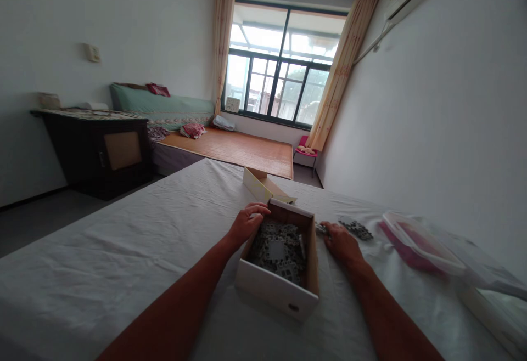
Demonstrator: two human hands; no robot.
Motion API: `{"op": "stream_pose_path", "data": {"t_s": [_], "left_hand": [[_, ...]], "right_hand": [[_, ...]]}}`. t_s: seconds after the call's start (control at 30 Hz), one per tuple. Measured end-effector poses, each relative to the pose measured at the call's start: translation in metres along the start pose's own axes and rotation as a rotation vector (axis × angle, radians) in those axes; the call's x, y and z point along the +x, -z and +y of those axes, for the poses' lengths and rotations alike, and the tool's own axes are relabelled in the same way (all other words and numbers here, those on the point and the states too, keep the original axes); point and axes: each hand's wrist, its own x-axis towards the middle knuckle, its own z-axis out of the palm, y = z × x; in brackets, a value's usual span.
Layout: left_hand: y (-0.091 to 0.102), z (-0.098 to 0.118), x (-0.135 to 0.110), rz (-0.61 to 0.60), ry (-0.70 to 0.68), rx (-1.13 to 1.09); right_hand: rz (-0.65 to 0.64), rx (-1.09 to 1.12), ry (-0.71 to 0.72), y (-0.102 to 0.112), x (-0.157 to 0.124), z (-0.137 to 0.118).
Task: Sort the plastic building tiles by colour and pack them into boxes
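In front of me an open cardboard box (267,288), white outside and brown inside, holds many grey plastic pieces (277,250), some shaped like small square frames. My left hand (249,220) grips the box's far left rim, fingers bent over the edge. Just outside the box's right wall, my right hand (340,240) has its fingers closed on a small grey plastic piece (320,229), partly hidden by the fingers. Beyond that hand, a loose heap of similar grey pieces (357,229) lies on the white cloth (164,251).
Behind the box lies an open cardboard lid (260,186). To the right stand a pink container with a clear lid (420,246) and a blurred pale box (489,306). Farther back are a bed (247,150), a dark cabinet (86,152) and a pink chair (305,150).
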Motion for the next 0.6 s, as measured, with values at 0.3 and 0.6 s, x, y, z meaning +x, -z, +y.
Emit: {"op": "stream_pose_path", "data": {"t_s": [0.3,0.6], "left_hand": [[-0.001,-0.003,0.001,0.008,-0.015,0.010],[0.000,0.000,0.001,-0.011,-0.011,0.033]], "right_hand": [[0.104,0.287,-0.192,0.008,0.007,0.033],[0.297,0.999,0.044,0.085,-0.004,-0.045]]}}
